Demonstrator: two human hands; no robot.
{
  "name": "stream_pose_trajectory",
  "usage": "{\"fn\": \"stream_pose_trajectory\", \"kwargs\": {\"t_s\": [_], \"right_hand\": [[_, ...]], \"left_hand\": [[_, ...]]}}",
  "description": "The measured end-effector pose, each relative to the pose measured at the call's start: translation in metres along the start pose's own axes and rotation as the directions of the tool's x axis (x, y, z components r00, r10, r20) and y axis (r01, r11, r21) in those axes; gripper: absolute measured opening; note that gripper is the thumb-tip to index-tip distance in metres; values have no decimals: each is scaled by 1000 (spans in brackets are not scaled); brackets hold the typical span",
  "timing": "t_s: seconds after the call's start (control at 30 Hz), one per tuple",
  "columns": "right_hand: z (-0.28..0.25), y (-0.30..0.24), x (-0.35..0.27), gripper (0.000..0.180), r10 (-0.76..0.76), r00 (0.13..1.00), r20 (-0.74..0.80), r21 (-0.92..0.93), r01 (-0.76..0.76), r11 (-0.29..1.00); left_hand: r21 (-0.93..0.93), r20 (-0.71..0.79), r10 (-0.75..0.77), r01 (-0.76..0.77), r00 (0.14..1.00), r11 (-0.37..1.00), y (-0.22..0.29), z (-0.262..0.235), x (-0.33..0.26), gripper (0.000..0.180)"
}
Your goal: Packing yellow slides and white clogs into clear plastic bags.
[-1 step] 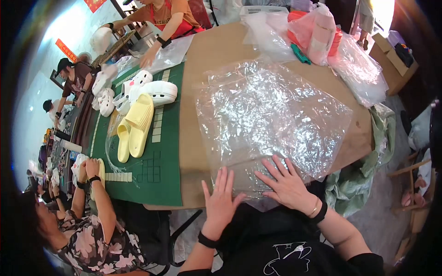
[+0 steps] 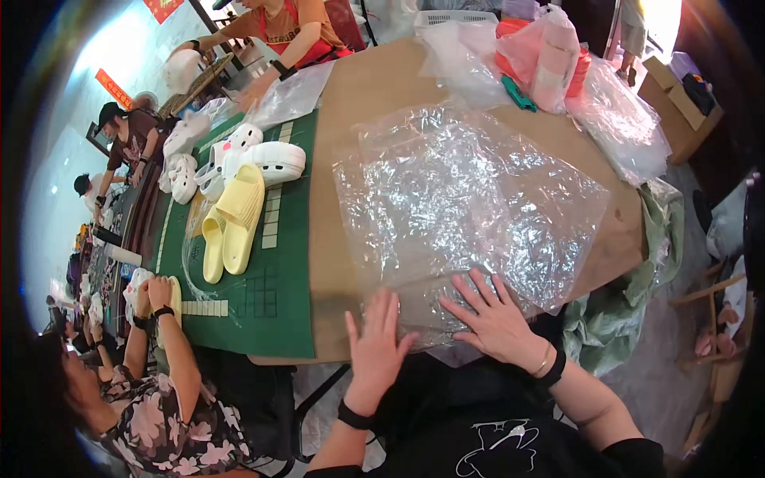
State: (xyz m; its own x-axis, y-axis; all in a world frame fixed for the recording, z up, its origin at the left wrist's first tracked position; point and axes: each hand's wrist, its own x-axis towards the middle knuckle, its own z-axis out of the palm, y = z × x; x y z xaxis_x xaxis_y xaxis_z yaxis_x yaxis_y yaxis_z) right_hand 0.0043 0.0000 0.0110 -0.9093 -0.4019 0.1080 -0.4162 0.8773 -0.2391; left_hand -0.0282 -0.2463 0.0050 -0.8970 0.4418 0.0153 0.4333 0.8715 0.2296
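Clear plastic bags (image 2: pixel 470 199), crinkled and shiny, lie flat in layers on the brown tabletop in front of me. My left hand (image 2: pixel 378 342) rests on their near left corner, palm down, with the fingers stretched out. Farther right, my right hand (image 2: pixel 492 323) presses flat on the near edge, its fingers spread. Neither hand grips anything. A pair of yellow slides (image 2: pixel 233 223) sits to the left on a green mat (image 2: pixel 279 327), with white clogs (image 2: pixel 263 159) just beyond them.
A co-worker (image 2: pixel 159 374) sits at my left, hands on a white shoe. Across the table another person (image 2: pixel 291 36) reaches toward plastic sheets. At the far right stand a wrapped roll (image 2: pixel 555 68), a green-handled tool (image 2: pixel 519 93) and more plastic bags (image 2: pixel 621 119). A green sack (image 2: pixel 621 311) hangs by the right edge.
My left hand has slid slightly left, and the left edge of the top plastic bag has shifted left with it. My right hand has barely moved. The person across the table has moved a hand slightly left.
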Motion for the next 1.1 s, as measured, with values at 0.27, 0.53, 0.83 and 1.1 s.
{"fn": "stream_pose_trajectory", "kwargs": {"t_s": [0.27, 0.53, 0.83, 1.1], "right_hand": [[-2, 3, -1, 70, -24, 999, -21, -14, 23, 1000], [0, 2, 3, 67, 34, 998, -46, 17, -33, 999], [-52, -5, 54, 57, -178, 984, 24, 23, 178, 984], [26, -2, 177, 49, -668, 741, 62, -90, 671, 736]], "left_hand": [[-324, -350, -15, -106, 937, 940, -73, -14, 85, 65], [49, -218, -38, 50, 975, 998, -60, -20, 68, 64], [-27, -38, 145, -146, 989, 989, 0, 14, -36, 76], [7, -31, 165, -164, 986, 986, -4, 22, -34, 76]]}}
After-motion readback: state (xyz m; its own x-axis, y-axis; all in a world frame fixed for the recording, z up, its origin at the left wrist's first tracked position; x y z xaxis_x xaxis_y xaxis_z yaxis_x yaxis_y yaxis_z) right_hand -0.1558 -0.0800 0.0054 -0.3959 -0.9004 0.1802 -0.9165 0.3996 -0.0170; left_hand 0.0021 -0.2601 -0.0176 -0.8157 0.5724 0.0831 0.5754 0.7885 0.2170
